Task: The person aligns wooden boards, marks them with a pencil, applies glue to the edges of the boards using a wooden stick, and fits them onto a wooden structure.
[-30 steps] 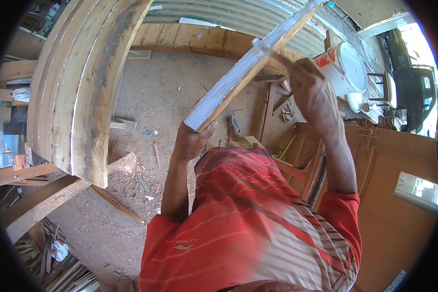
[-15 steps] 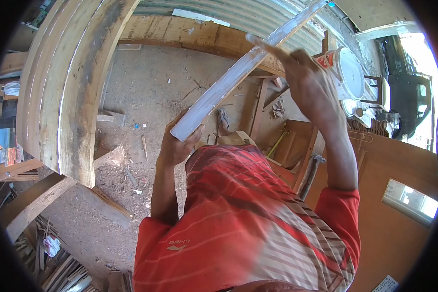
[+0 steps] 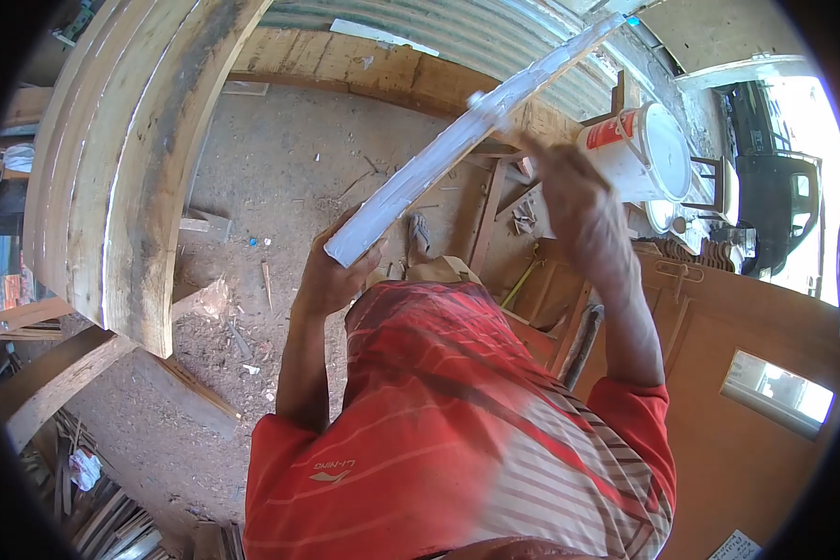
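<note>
A long wooden strip (image 3: 429,163) slants up and to the right, its top face coated in wet-looking white glue or paint. My left hand (image 3: 336,271) is closed around the strip's near end, fingers beneath it. Beside the strip's middle, my right hand (image 3: 583,205) is closed on a thin stick-like tool (image 3: 525,140). Motion blurs this tool, so I cannot tell whether it is a brush or a flat stick. Its white-smeared tip lies at the coated face. The strip's far end reaches toward the corrugated metal sheet at the top.
Thick planks (image 3: 140,168) with white lines between them stand at the left on a wooden support (image 3: 61,383). A white bucket (image 3: 639,154) is beyond my right hand. A wooden door panel (image 3: 691,373) lies at the right. Scraps and shavings litter the dirt floor (image 3: 289,168).
My right hand has come down and slightly closer to me, with the tool drawn along the strip. My left hand still holds the near end. The view has shifted a little.
</note>
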`<state>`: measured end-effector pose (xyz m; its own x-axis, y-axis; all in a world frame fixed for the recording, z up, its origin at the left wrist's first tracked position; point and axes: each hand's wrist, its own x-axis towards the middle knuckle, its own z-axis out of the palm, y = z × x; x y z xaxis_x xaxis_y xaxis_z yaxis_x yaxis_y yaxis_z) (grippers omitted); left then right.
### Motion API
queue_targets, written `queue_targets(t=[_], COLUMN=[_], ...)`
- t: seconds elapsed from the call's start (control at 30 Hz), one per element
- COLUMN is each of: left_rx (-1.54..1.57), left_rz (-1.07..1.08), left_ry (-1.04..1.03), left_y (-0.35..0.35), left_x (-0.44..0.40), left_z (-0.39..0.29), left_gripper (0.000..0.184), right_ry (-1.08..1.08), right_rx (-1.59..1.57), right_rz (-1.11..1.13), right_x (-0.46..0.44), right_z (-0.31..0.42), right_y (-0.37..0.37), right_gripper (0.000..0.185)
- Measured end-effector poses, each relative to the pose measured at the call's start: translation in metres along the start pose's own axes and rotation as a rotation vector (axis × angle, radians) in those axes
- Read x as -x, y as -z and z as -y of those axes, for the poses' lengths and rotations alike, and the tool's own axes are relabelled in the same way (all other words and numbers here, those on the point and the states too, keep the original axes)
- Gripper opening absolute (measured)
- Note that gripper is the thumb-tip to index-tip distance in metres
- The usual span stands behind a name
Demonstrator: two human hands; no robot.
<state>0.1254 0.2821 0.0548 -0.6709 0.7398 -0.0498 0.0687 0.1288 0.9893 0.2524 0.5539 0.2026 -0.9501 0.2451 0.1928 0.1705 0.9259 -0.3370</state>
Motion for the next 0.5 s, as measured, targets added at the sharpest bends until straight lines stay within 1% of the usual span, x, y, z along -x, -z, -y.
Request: queue_targets(t=[0.07,0.1,0.2,0.23,0.33,0.37,0.47,0.5], left_rx=[-0.011,-0.018,-0.03,-0.028,-0.036,-0.04,-0.11,-0.098], left_rz=[0.012,0.011,0.005,0.002,-0.008,-0.008,-0.019,-0.009], left_ry=[-0.009,-0.013,-0.006,0.0,-0.01,-0.016,-0.123,-0.081], left_y=[0.0,0.0,-0.001,-0.001,-0.001,-0.001,-0.003,-0.003], left_x=[-0.001,-0.002,-0.001,-0.001,-0.001,-0.001,-0.002,-0.002], left_z=[0.0,-0.001,-0.004,-0.004,0.003,0.004,-0.003,-0.005], left_gripper=[0.045,0.045,0.044,0.044,0.043,0.043,0.041,0.04], right_ry=[0.069,0.023,-0.01,-0.2,0.038,0.009,0.103,0.001], right_rx=[-0.062,-0.058,0.048,0.024,0.08,0.003,-0.045,-0.051], right_rz=[0.023,0.042,-0.134,-0.102,-0.073,-0.031,-0.021,-0.022], right_x=[0.007,0.009,-0.005,-0.008,0.001,0.01,0.013,0.012], right_z=[0.027,0.028,-0.004,-0.007,-0.013,-0.002,0.019,0.015], right_y=[0.005,0.007,0.004,0.007,-0.001,-0.003,0.008,0.01], right_gripper=[0.044,0.043,0.045,0.048,0.044,0.046,0.053,0.053])
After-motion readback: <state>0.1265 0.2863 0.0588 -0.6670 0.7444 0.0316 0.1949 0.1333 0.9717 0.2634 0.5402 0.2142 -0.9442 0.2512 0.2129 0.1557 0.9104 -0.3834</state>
